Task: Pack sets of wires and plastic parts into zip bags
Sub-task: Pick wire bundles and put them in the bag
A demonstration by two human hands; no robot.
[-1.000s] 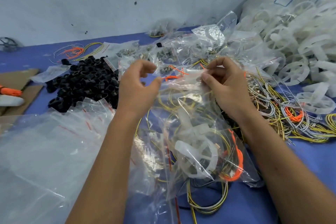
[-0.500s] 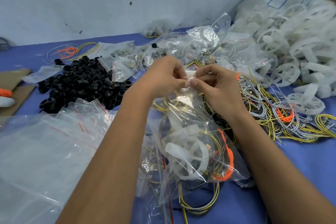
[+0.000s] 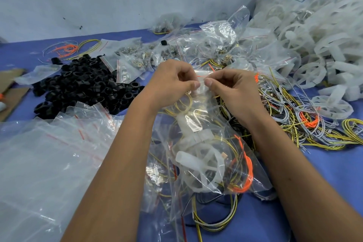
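A clear zip bag (image 3: pixel 214 139) hangs in front of me, filled with a white plastic wheel part (image 3: pixel 198 165), yellow wires and an orange wire (image 3: pixel 246 175). My left hand (image 3: pixel 172 82) and my right hand (image 3: pixel 233 88) meet at the bag's top edge. Each pinches the zip strip between thumb and fingers, thumbs almost touching. The bag's bottom rests on loose wires on the blue table (image 3: pixel 324 173).
Empty zip bags (image 3: pixel 49 153) lie at the left. A heap of black rings (image 3: pixel 84 86) sits behind them. Small filled bags (image 3: pixel 196 49) crowd the back. White wheel parts (image 3: pixel 318 49) pile up at right, with loose wire bundles (image 3: pixel 306 122) below them.
My hands started apart at the bag's top corners. They have come together at the middle of the zip strip and now pinch it side by side.
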